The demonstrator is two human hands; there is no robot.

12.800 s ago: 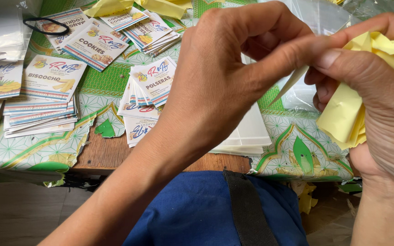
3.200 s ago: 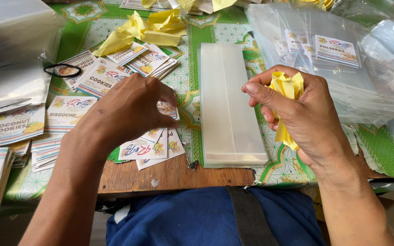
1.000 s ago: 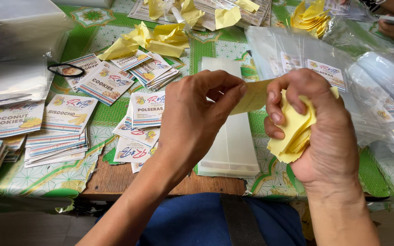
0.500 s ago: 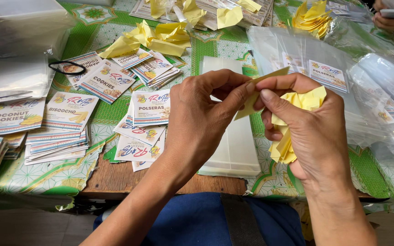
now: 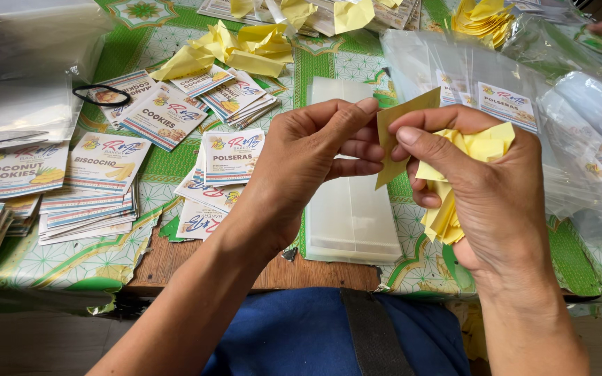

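Above the bags (image 5: 353,209), your left hand (image 5: 308,157) pinches a slip (image 5: 400,139); your right hand (image 5: 485,188) grips the wad (image 5: 465,174). Peel toward nine o'clock, one sheet only.

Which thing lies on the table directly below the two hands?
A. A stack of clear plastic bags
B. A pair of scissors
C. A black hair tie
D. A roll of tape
A. Below the left hand and the right hand, which grips yellow paper backings, a stack of clear plastic bags lies on the green patterned tablecloth.
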